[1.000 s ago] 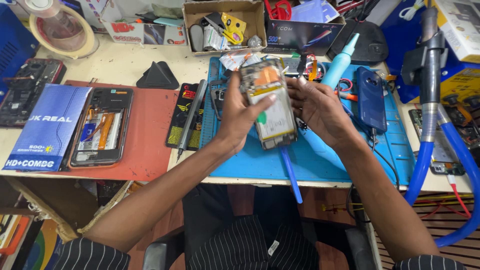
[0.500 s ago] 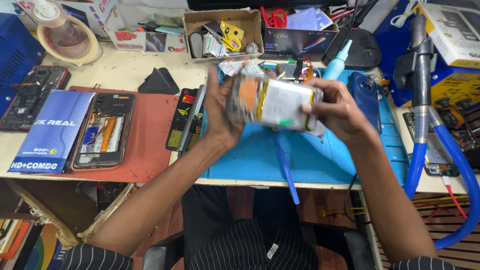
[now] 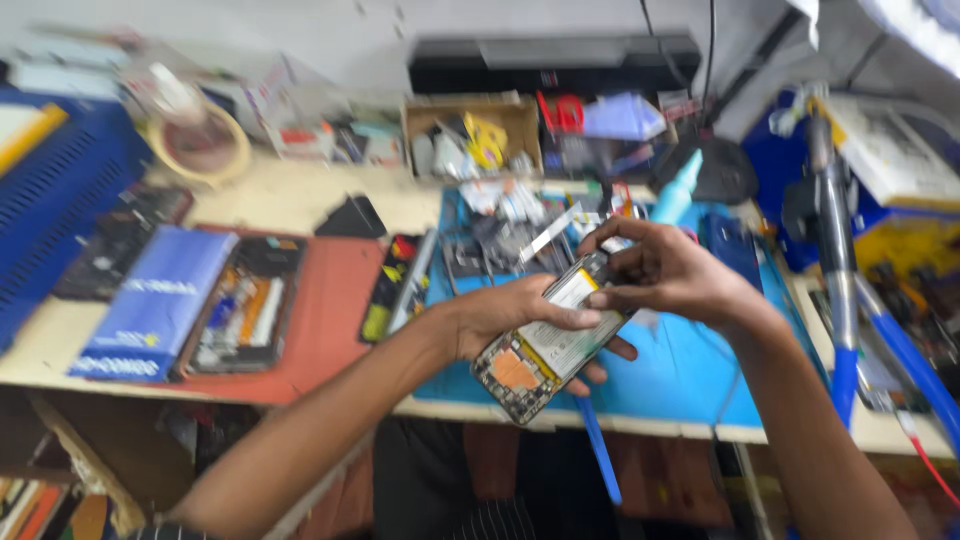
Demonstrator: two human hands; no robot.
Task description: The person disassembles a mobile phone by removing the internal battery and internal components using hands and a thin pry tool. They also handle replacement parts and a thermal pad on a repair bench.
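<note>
Left grip (image 3: pixel 510 320) clamps the opened phone (image 3: pixel 545 350) from below over the worktop's (image 3: pixel 300 205) front edge, long axis slanting up-right, where right grip (image 3: pixel 660 275) pinches its top end.

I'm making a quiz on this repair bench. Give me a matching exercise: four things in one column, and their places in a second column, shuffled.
Things:
1. opened phone
2. blue box
3. tape roll
4. cardboard box

Places:
A. at the back of the bench, middle
B. on the red mat's left edge
C. held in both hands over the blue mat
D. back left, on the bare bench top

Pairs: 1-C, 2-B, 3-D, 4-A

The left hand cradles the phone from below; the right hand pinches at its upper end.
</note>
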